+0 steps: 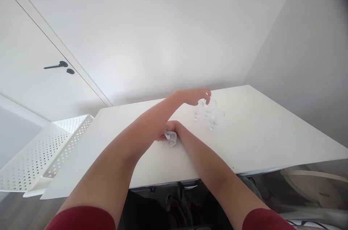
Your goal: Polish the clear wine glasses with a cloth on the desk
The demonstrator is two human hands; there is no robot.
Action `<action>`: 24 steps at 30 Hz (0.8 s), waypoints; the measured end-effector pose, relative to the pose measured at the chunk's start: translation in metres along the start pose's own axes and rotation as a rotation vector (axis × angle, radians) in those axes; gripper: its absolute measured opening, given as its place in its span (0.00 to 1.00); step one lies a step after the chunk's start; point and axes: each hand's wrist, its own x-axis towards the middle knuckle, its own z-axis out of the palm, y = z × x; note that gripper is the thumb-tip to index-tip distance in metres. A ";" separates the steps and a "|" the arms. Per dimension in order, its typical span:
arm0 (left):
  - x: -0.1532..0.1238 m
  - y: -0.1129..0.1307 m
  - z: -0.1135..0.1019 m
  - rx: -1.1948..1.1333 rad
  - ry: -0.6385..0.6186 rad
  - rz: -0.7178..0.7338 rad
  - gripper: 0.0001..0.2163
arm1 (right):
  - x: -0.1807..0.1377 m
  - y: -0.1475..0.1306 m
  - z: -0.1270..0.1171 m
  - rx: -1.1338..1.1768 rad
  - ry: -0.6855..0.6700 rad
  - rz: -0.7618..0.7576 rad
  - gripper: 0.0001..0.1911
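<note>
My left hand (199,96) reaches across to the right over the table, fingers curved and apart, above the rims of clear stemmed glasses. Three of these glasses stand close together: the left glass (197,112), the back glass (211,106) and the front glass (216,117). Whether my fingertips touch a rim is hard to make out. Beneath my left forearm, my right hand (169,127) is closed around a crumpled white cloth (171,138), close to the tabletop. Part of that hand is hidden behind the left forearm.
The white table (266,132) meets a pale wall at the back. A perforated white metal rack (35,153) stands at its left, near a door with a black handle (56,65). Below the front edge on the right lies a round-rimmed object (318,183).
</note>
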 end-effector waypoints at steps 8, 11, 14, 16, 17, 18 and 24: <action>-0.011 0.003 0.007 -0.008 0.061 -0.055 0.17 | -0.004 -0.002 0.001 -0.127 -0.099 0.028 0.15; -0.029 0.003 0.007 -0.026 0.075 -0.097 0.15 | -0.002 -0.003 0.008 -0.185 -0.156 0.039 0.15; -0.055 0.005 0.007 -0.049 0.105 -0.145 0.14 | 0.002 0.000 0.020 -0.217 -0.170 0.060 0.15; -0.075 0.009 0.009 -0.060 0.145 -0.189 0.13 | 0.004 0.003 0.028 -0.197 -0.138 0.053 0.15; -0.086 0.011 0.009 -0.079 0.168 -0.213 0.12 | 0.004 0.004 0.031 -0.177 -0.108 0.043 0.15; -0.098 0.013 0.010 -0.107 0.202 -0.252 0.10 | 0.004 0.005 0.033 -0.158 -0.068 0.029 0.15; -0.180 0.028 0.016 -0.263 0.292 -0.421 0.07 | 0.000 0.009 0.055 -0.426 0.191 -0.032 0.12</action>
